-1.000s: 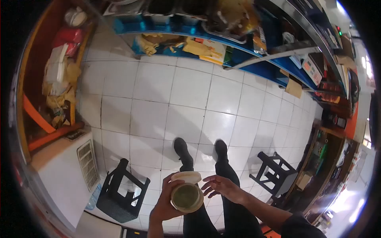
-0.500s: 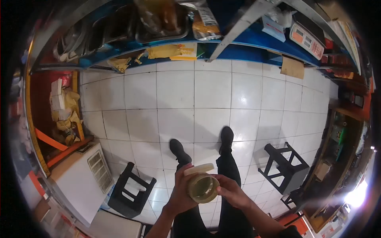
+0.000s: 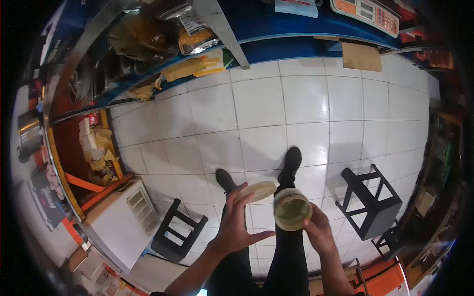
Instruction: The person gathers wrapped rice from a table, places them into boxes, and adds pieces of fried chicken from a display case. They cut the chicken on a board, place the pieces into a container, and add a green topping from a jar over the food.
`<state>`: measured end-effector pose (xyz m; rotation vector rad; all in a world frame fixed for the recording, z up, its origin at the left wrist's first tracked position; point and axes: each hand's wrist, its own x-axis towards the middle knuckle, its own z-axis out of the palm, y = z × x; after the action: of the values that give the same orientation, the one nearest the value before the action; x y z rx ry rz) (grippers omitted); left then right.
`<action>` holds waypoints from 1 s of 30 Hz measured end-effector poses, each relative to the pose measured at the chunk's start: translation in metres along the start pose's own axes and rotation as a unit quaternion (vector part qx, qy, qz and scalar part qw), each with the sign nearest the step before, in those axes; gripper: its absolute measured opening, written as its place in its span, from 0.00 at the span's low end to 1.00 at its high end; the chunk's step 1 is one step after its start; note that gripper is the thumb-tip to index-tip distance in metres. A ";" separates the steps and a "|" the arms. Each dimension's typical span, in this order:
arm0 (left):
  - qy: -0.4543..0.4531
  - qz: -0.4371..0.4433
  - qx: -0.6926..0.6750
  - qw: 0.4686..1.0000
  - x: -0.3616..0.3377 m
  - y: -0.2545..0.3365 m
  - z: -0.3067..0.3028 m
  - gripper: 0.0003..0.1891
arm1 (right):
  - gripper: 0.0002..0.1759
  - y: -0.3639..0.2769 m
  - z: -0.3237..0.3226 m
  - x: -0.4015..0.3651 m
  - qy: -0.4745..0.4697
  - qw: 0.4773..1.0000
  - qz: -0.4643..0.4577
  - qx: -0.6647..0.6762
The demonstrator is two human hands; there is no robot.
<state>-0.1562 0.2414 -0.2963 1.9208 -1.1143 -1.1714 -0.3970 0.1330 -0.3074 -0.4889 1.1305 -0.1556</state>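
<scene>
My right hand [image 3: 320,231] grips an open round jar [image 3: 292,211] by its right side, with the mouth tipped toward me. Its see-through wall has a greenish-yellow tint, and I cannot make out what, if anything, is inside. A pale round lid [image 3: 259,191] sits at the fingers of my left hand [image 3: 238,219], which hold it near its left edge. The left thumb stretches out to the right, below the jar and apart from it. Lid and jar are close beside each other above my legs.
Black plastic stools stand at my left [image 3: 178,231] and right [image 3: 373,202]. A blue shelf [image 3: 276,32] ahead carries packets and a scale [image 3: 368,15]. A white box-shaped unit [image 3: 116,227] stands at the left, and a cardboard flap [image 3: 362,56] hangs from the shelf.
The jar has moved right in my right hand, away from my left palm. My left hand has let go of the jar and keeps the lid, its thumb now spread. The view has turned.
</scene>
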 end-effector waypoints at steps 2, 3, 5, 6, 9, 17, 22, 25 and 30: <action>-0.003 -0.016 0.017 1.000 0.005 0.005 -0.001 0.59 | 0.44 -0.001 -0.010 -0.002 0.004 1.000 0.006 0.005; -0.004 -0.022 0.022 0.999 0.007 0.007 -0.001 0.59 | 0.45 -0.002 -0.012 -0.004 0.010 1.000 0.009 0.001; -0.004 -0.017 0.023 1.000 0.008 0.008 -0.001 0.58 | 0.45 -0.004 -0.012 -0.009 0.009 1.000 0.007 0.006; -0.002 -0.010 0.028 1.000 0.008 0.007 0.001 0.58 | 0.44 -0.004 -0.010 -0.010 0.009 1.000 0.005 0.007; 0.001 -0.001 0.014 1.000 0.003 0.005 0.004 0.60 | 0.38 -0.003 -0.001 -0.010 0.000 1.000 -0.005 0.007; 0.027 -0.046 -0.008 0.999 -0.059 -0.001 -0.054 0.55 | 0.37 -0.015 0.064 -0.028 -0.008 1.000 0.005 -0.027; 0.080 -0.109 -0.040 0.990 -0.170 -0.014 -0.132 0.49 | 0.33 -0.034 0.146 -0.071 -0.025 0.995 -0.072 -0.061; 0.147 -0.132 -0.055 0.979 -0.246 -0.023 -0.161 0.47 | 0.34 -0.061 0.189 -0.102 -0.004 0.993 -0.093 -0.079; 0.254 -0.198 -0.106 0.941 -0.339 -0.061 -0.192 0.41 | 0.34 -0.140 0.232 -0.139 0.004 0.978 -0.209 -0.007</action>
<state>-0.0458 0.5851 -0.1374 2.1555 -0.3238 -0.8618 -0.2314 0.1275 -0.0521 -0.7352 1.0258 -0.5172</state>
